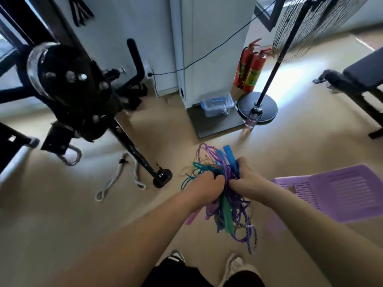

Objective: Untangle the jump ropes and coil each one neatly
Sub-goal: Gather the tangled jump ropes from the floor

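A pale beige floor runs back to a white wall and a white pillar. A black exercise machine stands along the floor's left side. At the foot of the pillar sit a clear plastic box with blue clips, two red fire extinguishers and the round black base of a standing fan. The extinguishers carry yellow-green labels, but their print is too small to read. A dark padded bench is at the floor's right edge, and a grey strap lies loose by the machine's foot.

The jump ropes are one tangled bundle of purple, teal and striped cords, held in the air above the middle of the floor, just left of a purple slatted basket resting there. The left hand grips the bundle from the left, fingers curled tight round the cords with the back of the hand towards the camera, so the fingertips are hidden. The right hand is closed round the cords and the lower ends of two blue handles, which stick up past its knuckles. The two hands are almost touching. A green handle and a pale purple handle hang below the hands among drooping loops. White shoes show at the bottom edge.
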`<state>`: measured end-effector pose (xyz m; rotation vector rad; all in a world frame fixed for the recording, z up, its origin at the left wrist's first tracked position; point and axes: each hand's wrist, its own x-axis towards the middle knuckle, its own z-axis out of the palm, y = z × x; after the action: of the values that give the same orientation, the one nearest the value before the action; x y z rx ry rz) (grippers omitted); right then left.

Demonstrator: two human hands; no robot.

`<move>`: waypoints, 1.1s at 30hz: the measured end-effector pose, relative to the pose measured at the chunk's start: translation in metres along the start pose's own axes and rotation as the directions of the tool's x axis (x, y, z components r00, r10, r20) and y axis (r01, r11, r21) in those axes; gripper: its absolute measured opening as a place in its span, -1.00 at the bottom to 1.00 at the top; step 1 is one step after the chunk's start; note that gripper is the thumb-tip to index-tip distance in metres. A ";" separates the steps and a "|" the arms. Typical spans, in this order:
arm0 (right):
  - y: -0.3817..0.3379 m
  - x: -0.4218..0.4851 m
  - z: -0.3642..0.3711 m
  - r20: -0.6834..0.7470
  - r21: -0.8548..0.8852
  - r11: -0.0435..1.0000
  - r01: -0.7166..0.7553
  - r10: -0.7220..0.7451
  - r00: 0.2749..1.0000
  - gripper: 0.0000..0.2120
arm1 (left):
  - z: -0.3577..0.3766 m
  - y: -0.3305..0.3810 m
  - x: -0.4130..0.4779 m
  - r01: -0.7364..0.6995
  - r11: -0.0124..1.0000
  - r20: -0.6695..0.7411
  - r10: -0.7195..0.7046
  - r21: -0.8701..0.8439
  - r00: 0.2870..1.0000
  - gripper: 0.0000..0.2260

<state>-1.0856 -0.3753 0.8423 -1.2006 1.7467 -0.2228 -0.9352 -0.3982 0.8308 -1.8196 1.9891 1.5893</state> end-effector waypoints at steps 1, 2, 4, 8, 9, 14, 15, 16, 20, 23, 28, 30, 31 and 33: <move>0.003 0.013 -0.019 0.013 0.019 1.000 -0.001 0.001 1.000 -0.59 | 0.000 0.016 0.016 0.015 1.000 -0.004 -0.015 -0.014 1.000 -0.67; 0.006 0.028 -0.038 0.029 0.039 0.999 -0.005 0.004 1.000 -0.56 | 0.001 0.031 0.032 0.033 0.999 -0.014 -0.033 -0.025 0.999 -0.66; 0.009 0.059 -0.074 0.044 0.047 0.999 0.006 -0.008 0.999 -0.52 | 0.002 0.061 0.066 0.049 0.997 -0.058 -0.053 -0.058 0.997 -0.63; 0.004 0.122 -0.128 0.101 -0.021 0.993 0.113 -0.110 0.989 -0.58 | -0.003 0.101 0.120 0.132 0.984 -0.143 -0.149 -0.120 0.978 -0.64; 0.000 0.132 -0.139 0.136 -0.038 0.992 0.121 -0.114 0.984 -0.58 | -0.004 0.106 0.130 0.152 0.978 -0.151 -0.173 -0.145 0.973 -0.65; -0.031 0.186 -0.166 0.166 -0.036 0.978 0.205 -0.196 0.966 -0.60 | -0.032 0.123 0.169 0.215 0.938 -0.245 -0.284 -0.272 0.927 -0.72; -0.038 0.199 -0.168 0.181 -0.044 0.974 0.223 -0.212 0.960 -0.61 | -0.039 0.122 0.179 0.226 0.929 -0.262 -0.305 -0.292 0.915 -0.73; -0.044 0.212 -0.171 0.207 -0.046 0.970 0.237 -0.223 0.953 -0.61 | -0.045 0.121 0.188 0.233 0.922 -0.271 -0.320 -0.310 0.908 -0.73; -0.069 0.263 -0.181 0.313 -0.059 0.964 0.260 -0.229 0.922 -0.58 | -0.069 0.118 0.230 0.244 0.897 -0.288 -0.360 -0.369 0.888 -0.73; -0.079 0.303 -0.185 0.348 -0.116 0.954 0.276 -0.221 0.911 -0.55 | -0.080 0.113 0.265 0.275 0.872 -0.280 -0.404 -0.404 0.871 -0.73; -0.086 0.382 -0.185 0.452 -0.172 0.944 0.283 -0.180 0.874 -0.60 | -0.088 0.105 0.328 0.321 0.791 -0.271 -0.510 -0.521 0.817 -0.65; -0.079 0.421 -0.179 0.470 -0.201 0.932 0.303 -0.180 0.864 -0.64 | -0.087 0.099 0.361 0.340 0.764 -0.274 -0.549 -0.549 0.790 -0.63; -0.074 0.443 -0.176 0.481 -0.211 0.926 0.312 -0.179 0.858 -0.66 | -0.085 0.094 0.380 0.355 0.752 -0.283 -0.572 -0.556 0.770 -0.62; -0.057 0.486 -0.168 0.511 -0.241 0.912 0.333 -0.172 0.842 -0.68 | -0.072 0.087 0.416 0.387 0.717 -0.285 -0.623 -0.579 0.728 -0.62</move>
<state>-1.2039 -0.8484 0.6698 -1.5745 1.2054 0.2074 -1.0927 -0.7661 0.6721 -2.8556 0.9744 1.6442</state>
